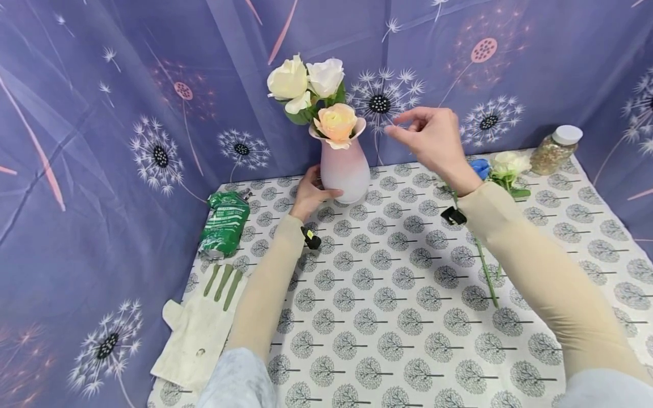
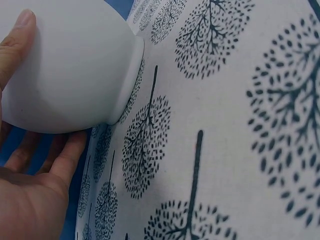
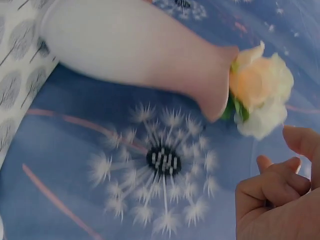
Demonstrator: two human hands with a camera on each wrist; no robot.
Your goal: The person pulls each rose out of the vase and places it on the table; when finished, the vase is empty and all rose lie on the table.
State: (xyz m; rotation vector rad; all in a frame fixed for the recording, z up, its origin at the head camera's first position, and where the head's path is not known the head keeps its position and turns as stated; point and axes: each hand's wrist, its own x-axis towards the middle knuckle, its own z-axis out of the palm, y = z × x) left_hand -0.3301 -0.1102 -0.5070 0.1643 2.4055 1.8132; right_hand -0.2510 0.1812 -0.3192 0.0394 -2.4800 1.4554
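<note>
A vase [image 1: 344, 170], pink at the top and white below, stands upright near the back of the table. My left hand [image 1: 308, 194] holds it low on its left side, with the thumb [image 2: 19, 42] on the front and the fingers behind. In the vase are a peach rose [image 1: 336, 123], a cream rose [image 1: 288, 79] and a white rose [image 1: 325, 77]. To the right of the blooms my right hand [image 1: 433, 139] hangs in the air, its fingers loosely bent and holding nothing. In the right wrist view the same hand [image 3: 285, 200] is apart from the flowers.
At the right lie a blue flower [image 1: 479, 168] and a white rose [image 1: 510, 164] beside a white-lidded jar [image 1: 553, 152]. A green stem [image 1: 487, 275] reaches toward the front. On the left are a crumpled green packet [image 1: 224, 222] and a pale glove [image 1: 196, 334]. Patterned cloth [image 1: 112, 226] hangs behind.
</note>
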